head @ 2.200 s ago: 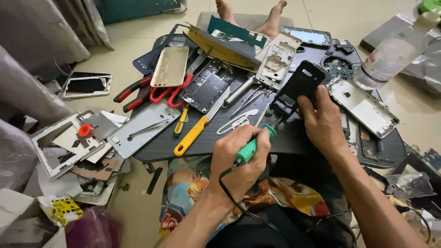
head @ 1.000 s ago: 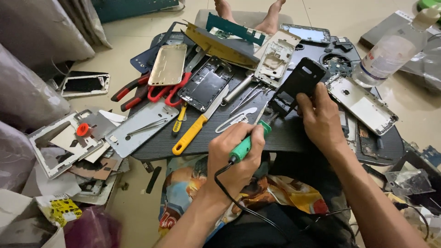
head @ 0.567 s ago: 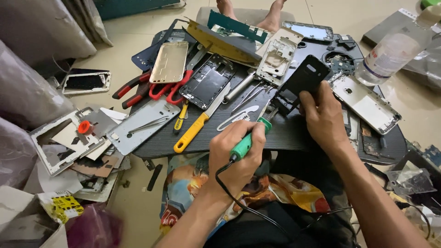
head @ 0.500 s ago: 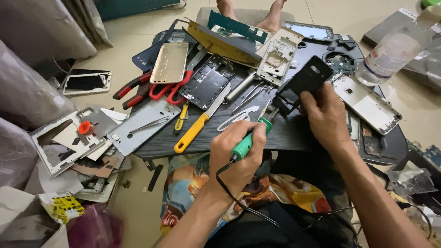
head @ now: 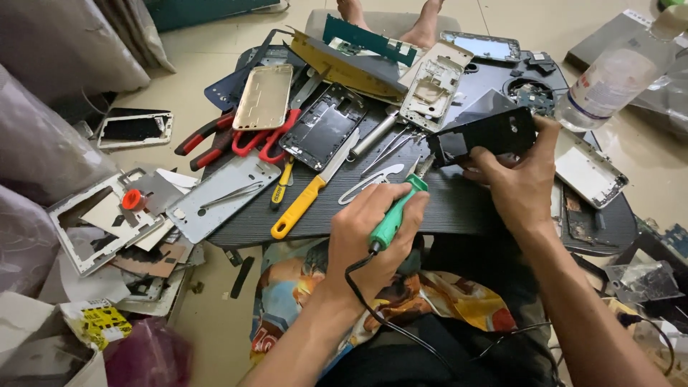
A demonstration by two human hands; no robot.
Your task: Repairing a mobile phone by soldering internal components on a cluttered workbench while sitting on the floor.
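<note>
We see left hand (head: 376,240) gripping green iron (head: 393,218) pen-style, tip aimed at black phone (head: 487,136); right hand (head: 516,183) clamps phone tilted over tray (head: 459,208), steadying it.

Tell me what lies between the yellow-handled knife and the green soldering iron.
In the head view, a white curved pry tool lies on the dark board between the knife and the soldering iron held by the left hand.

Bright, even daylight, soft shadows under clutter. Mild glare on pale floor (head: 215,50). Sharp centre; motion blur bottom-left; slight wide-angle stretch at frame edges.
</note>
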